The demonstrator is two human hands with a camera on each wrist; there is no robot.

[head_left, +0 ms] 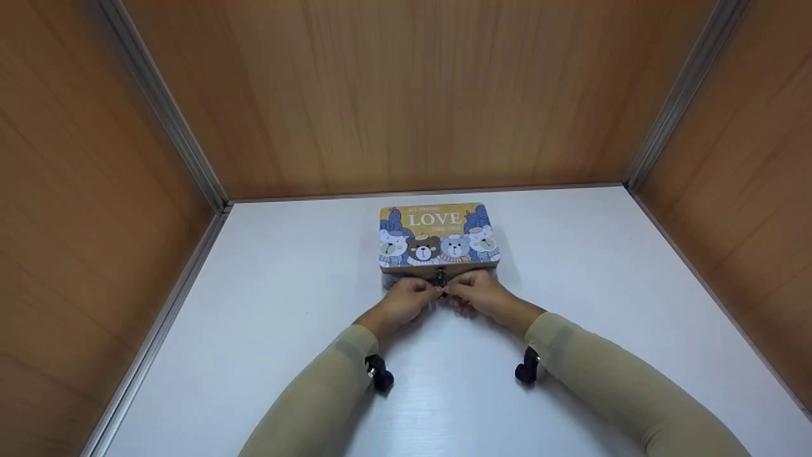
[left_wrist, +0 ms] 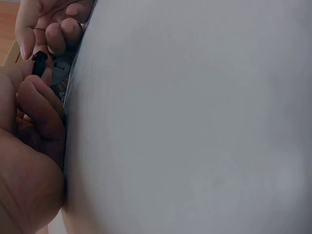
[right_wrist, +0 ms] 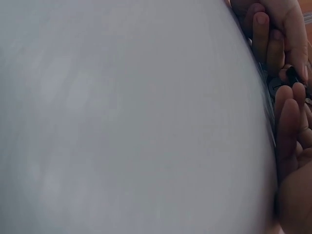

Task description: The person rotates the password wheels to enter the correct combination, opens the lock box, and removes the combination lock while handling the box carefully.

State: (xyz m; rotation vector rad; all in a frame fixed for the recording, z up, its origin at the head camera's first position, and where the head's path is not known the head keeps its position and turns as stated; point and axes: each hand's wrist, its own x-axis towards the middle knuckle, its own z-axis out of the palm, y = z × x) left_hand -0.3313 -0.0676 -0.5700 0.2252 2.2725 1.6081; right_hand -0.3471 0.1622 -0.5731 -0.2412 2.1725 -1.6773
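A tin box [head_left: 439, 219] with cartoon bears and the word LOVE on its lid lies closed on the table. At the middle of its front edge hangs a small black lock [head_left: 441, 277], mostly covered by fingertips. My left hand [head_left: 405, 301] pinches the lock from the left, thumb and forefinger together. From the right, my right hand [head_left: 482, 293] pinches it too, and the two thumbs nearly meet. In the left wrist view the black lock [left_wrist: 39, 63] shows between the fingertips of both hands. The right wrist view shows the lock [right_wrist: 292, 75] partly hidden by fingers.
The white table [head_left: 285, 266] surrounds the box. A wooden back panel [head_left: 419, 95] rises behind it, with wooden side panels [head_left: 82, 190] to left and right. Dark wrist devices [head_left: 380, 374] hang below both sleeves.
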